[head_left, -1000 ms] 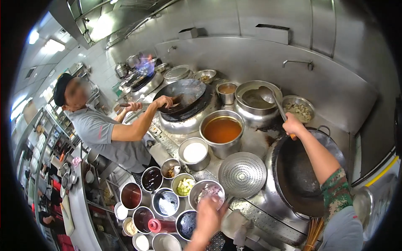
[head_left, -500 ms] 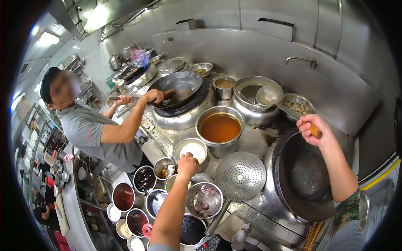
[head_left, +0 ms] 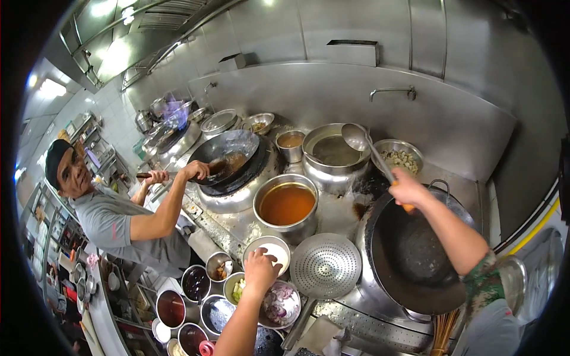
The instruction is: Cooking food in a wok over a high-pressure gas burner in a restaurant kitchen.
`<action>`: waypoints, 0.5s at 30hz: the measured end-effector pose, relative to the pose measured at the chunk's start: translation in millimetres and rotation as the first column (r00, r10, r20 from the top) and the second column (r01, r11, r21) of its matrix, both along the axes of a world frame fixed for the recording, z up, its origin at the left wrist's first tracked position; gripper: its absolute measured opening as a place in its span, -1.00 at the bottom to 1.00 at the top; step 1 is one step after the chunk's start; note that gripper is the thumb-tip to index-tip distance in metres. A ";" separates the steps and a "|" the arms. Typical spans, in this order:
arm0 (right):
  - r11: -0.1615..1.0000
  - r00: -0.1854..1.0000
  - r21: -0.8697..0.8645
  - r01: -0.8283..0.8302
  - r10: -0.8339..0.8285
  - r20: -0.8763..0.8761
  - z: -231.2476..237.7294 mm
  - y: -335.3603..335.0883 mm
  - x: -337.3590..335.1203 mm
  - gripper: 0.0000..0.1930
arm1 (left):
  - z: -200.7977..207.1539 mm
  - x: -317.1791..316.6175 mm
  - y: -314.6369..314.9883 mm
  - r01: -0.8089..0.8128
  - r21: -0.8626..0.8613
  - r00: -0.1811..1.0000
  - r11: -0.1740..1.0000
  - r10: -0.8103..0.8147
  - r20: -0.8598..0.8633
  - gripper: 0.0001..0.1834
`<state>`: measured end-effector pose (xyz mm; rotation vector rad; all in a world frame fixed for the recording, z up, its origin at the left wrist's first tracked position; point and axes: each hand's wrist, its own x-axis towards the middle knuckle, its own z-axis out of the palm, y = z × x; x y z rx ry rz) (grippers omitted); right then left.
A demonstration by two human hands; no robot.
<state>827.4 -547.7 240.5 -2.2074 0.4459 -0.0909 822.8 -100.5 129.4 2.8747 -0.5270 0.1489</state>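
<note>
The right hand (head_left: 407,188) is closed around the orange-tipped handle of a long ladle (head_left: 357,137), whose bowl hangs over the big steel stockpot (head_left: 333,153) at upper centre. The left hand (head_left: 261,268) reaches into the white powder in a small steel bowl (head_left: 267,251) just below frame centre; its fingers curl down and I cannot tell whether they have pinched anything.

Right of centre sits an empty dark wok (head_left: 415,255), directly under the right forearm. A perforated skimmer (head_left: 325,265) lies between wok and powder bowl. Behind them a pot of orange-brown sauce (head_left: 287,203) stands nearly full. A bowl of sliced red onion (head_left: 279,302) touches the left wrist, with smaller condiment pots (head_left: 196,283) of dark sauces and chopped greens clustered at lower left.

Risks, as I judge them: a loaded ladle swung across could drip onto the stove top, and the left forearm could knock over the crowded pots. At left, another person's hand (head_left: 196,170) tilts a second wok (head_left: 228,155).
</note>
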 end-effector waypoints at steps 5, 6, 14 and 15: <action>0.944 0.985 0.283 0.168 -0.148 -0.090 -18.5 19.8 64.4 -0.75 | 23.7 -2.3 -9.4 -0.023 -0.186 0.997 0.982 0.037 0.070 -0.76; 0.803 0.983 0.569 0.179 -0.123 -0.135 -15.9 16.4 69.7 -0.85 | 17.1 4.8 -6.0 -0.029 -0.304 0.986 0.952 0.078 0.150 -0.76; -0.214 0.986 0.967 -0.140 -0.122 0.116 44.3 22.7 -4.0 -0.84 | -54.3 116.5 -19.4 -0.572 -0.792 0.820 0.214 0.116 -0.561 -0.65; -0.266 0.988 0.952 -0.151 -0.024 0.150 48.3 7.7 -21.4 -0.85 | -46.6 124.1 -32.5 -0.655 -0.752 0.753 0.076 -0.026 -0.658 -0.65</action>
